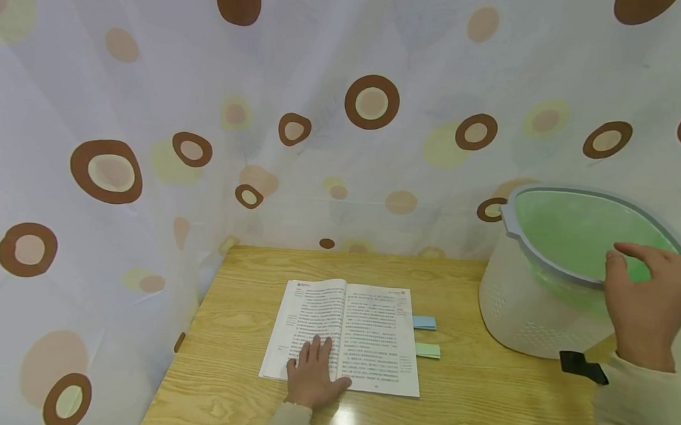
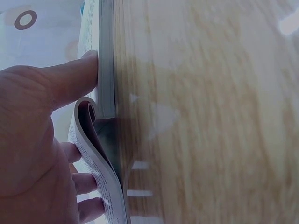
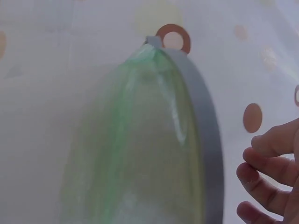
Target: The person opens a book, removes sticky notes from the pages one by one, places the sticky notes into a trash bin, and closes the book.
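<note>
An open book (image 1: 369, 336) with printed pages lies on the wooden table. Blue (image 1: 425, 323) and green (image 1: 428, 350) paper strips stick out past its right edge. My left hand (image 1: 312, 373) rests on the lower left page, fingers extended and thumb across the lower fold. In the left wrist view, the thumb and fingers of the left hand (image 2: 42, 116) touch the book (image 2: 106, 60) near its curved pages. My right hand (image 1: 651, 296) is raised by the front rim of the white bin (image 1: 534, 306), fingers bent. No object shows between the fingers of the right hand (image 3: 273, 168).
A green bag (image 1: 577, 225) lines the bin, which has a grey rim (image 3: 205, 121) and stands on the table's right side. Behind the wooden table (image 1: 236, 335) hangs a pale curtain (image 1: 325, 57) with brown and yellow spots.
</note>
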A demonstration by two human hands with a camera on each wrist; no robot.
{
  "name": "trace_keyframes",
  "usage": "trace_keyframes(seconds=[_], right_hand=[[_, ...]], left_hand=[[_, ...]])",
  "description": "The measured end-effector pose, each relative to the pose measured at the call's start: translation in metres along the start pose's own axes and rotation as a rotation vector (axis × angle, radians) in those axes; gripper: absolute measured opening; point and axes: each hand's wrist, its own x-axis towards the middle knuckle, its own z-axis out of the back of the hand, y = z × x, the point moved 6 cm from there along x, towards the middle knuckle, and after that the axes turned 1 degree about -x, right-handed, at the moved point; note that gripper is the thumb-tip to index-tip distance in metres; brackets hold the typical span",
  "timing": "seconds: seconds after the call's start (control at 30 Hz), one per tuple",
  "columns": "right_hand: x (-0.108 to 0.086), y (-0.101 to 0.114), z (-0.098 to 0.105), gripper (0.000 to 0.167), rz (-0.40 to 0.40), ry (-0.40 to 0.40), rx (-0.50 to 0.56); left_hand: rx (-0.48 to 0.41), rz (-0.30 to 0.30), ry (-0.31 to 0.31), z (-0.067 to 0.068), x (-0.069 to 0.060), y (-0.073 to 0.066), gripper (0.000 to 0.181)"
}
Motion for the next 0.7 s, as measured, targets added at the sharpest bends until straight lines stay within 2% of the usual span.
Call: trace_keyframes(seconds=[0.37, 0.7], right_hand=[[-0.004, 0.028, 0.018, 0.032, 0.018, -0.013, 0.054], [-0.016, 0.058, 0.036, 0.026, 0.12, -0.064, 0.172]], left_hand=[[0.004, -0.006, -0.001, 0.0, 0.001, -0.001, 0.091], [0.0, -0.006, -0.004, -0.001, 0.001, 0.0, 0.089]])
